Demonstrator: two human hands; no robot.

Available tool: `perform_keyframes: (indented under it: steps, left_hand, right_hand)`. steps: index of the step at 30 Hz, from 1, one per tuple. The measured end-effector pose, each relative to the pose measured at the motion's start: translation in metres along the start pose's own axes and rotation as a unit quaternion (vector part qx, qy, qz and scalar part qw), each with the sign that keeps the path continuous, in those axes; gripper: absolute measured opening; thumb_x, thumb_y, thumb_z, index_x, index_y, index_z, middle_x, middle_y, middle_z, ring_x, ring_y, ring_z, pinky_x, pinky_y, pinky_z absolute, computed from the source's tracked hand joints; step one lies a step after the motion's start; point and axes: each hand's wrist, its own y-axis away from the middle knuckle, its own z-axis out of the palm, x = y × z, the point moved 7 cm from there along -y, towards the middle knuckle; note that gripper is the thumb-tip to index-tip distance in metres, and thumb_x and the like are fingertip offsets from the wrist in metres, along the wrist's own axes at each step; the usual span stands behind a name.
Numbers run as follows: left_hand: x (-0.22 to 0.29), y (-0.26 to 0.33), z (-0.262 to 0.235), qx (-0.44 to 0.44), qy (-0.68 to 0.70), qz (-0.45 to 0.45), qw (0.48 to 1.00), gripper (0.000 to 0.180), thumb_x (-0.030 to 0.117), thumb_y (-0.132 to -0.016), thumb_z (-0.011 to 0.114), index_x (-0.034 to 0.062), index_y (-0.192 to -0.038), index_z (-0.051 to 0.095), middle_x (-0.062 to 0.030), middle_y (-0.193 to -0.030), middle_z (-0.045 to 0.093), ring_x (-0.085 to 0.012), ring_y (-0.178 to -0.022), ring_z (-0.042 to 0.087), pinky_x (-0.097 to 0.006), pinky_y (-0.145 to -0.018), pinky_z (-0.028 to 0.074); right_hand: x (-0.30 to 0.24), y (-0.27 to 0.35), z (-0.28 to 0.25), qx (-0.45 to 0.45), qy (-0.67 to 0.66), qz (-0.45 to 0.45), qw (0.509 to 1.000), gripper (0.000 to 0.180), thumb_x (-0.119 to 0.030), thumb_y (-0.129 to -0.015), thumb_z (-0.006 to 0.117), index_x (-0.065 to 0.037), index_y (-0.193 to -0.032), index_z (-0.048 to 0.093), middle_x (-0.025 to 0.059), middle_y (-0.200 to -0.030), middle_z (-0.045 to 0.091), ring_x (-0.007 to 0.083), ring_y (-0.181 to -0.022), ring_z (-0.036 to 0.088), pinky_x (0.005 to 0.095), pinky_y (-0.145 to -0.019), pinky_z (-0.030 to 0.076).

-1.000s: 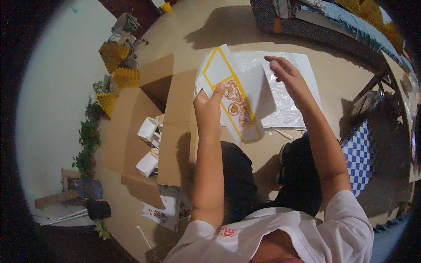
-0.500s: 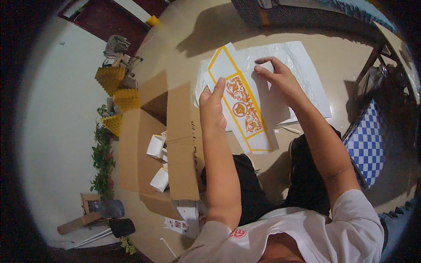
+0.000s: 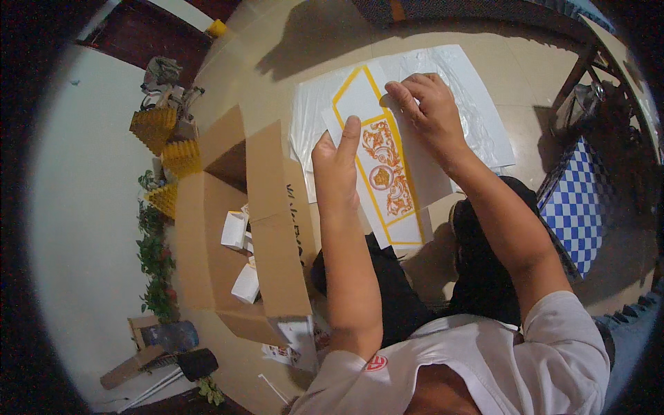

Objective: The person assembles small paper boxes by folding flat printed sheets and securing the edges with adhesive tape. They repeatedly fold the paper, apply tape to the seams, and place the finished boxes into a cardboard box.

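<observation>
Your left hand (image 3: 337,166) grips the flat white-and-yellow carton blank (image 3: 384,173) by its left edge; your right hand (image 3: 430,105) pinches its upper flap. The blank is held above the plastic sheet (image 3: 477,104), right of the open cardboard box (image 3: 270,228).

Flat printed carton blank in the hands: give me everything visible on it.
The carton blank is a flat, unfolded white card, long and narrow, with yellow border lines and orange ornamental print around a round emblem. It looks like thin paperboard. Its far end is angled, and creased flaps extend on the right. It is held over a clear plastic sheet on the floor. The left hand grips its left edge; the right hand pinches the upper part.
</observation>
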Motion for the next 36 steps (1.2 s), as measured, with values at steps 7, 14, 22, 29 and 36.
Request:
perform_keyframes:
  steps: [7,14,22,29,36]
  left_hand:
    - [0.001,0.001,-0.001,0.002,-0.055,0.008,0.998,0.034,0.022,-0.092,0.065,-0.0033,-0.113,0.058,-0.0090,-0.105,0.065,-0.0121,-0.091,0.060,-0.028,-0.081,0.049]
    - [-0.010,0.004,0.008,-0.046,0.108,-0.072,0.990,0.038,0.021,-0.091,0.065,-0.0009,-0.120,0.054,-0.0102,-0.110,0.063,-0.0163,-0.095,0.063,-0.030,-0.084,0.051]
    - [-0.020,0.000,0.014,-0.069,0.133,-0.046,0.988,0.045,0.017,-0.092,0.062,0.0002,-0.129,0.043,-0.0094,-0.114,0.060,-0.0177,-0.101,0.061,-0.032,-0.087,0.050]
    - [-0.011,0.011,0.032,-0.022,0.096,-0.020,0.995,0.056,0.019,-0.098,0.052,0.0084,-0.147,0.028,-0.0139,-0.140,0.037,-0.0246,-0.122,0.048,-0.036,-0.098,0.044]
    - [-0.006,0.007,0.044,-0.061,-0.204,0.115,0.970,0.057,0.032,-0.102,0.039,0.0063,-0.150,0.020,-0.0163,-0.152,0.024,-0.0273,-0.138,0.029,-0.035,-0.113,0.023]
  right_hand:
    - [0.002,0.008,0.008,-0.025,-0.072,0.053,0.996,0.033,-0.036,-0.092,0.058,-0.006,-0.091,0.072,0.0095,-0.077,0.066,0.0282,-0.077,0.060,0.0374,-0.070,0.047]
    - [0.019,0.025,0.042,-0.084,-0.418,0.273,0.862,0.057,-0.048,-0.095,0.054,0.008,-0.094,0.067,0.0074,-0.084,0.066,0.0085,-0.073,0.057,0.0241,-0.066,0.047]
    - [0.013,0.032,0.050,-0.115,-0.505,0.333,0.788,0.054,-0.049,-0.095,0.053,0.004,-0.100,0.065,0.0087,-0.084,0.066,0.0120,-0.072,0.061,0.0261,-0.064,0.049]
    - [0.004,0.034,0.049,-0.133,-0.504,0.372,0.768,0.057,-0.051,-0.096,0.048,0.003,-0.108,0.061,0.0103,-0.086,0.065,0.0145,-0.071,0.061,0.0292,-0.065,0.051]
    - [0.010,0.036,0.059,-0.109,-0.525,0.286,0.794,0.046,-0.045,-0.099,0.045,-0.003,-0.109,0.058,0.0050,-0.089,0.060,0.0094,-0.079,0.054,0.0254,-0.072,0.046]
